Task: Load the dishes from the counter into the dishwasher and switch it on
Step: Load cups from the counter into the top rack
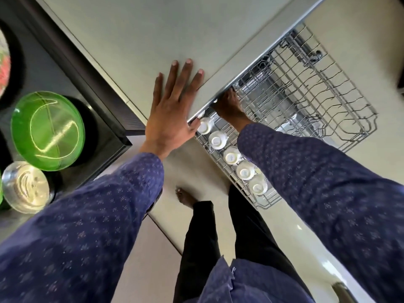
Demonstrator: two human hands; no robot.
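Observation:
My left hand [172,106] lies flat with its fingers spread on a beige panel [135,40] beside the dishwasher opening. My right hand [229,106] reaches into the pulled-out wire rack [317,88]. Its fingers are hidden under the panel's metal edge, so its grip does not show. Several white cups [231,155] stand upside down in a row along the rack's near side. The rest of the rack holds nothing I can see. On the dark counter [91,127] at the left sit a green glass bowl [47,130] and a clear glass bowl [25,186].
Another dark round dish [11,62] shows at the far left edge. My bare foot [183,196] and dark trousers stand on the pale floor [284,226] just in front of the rack. A dark rounded object [343,291] sits at the bottom right.

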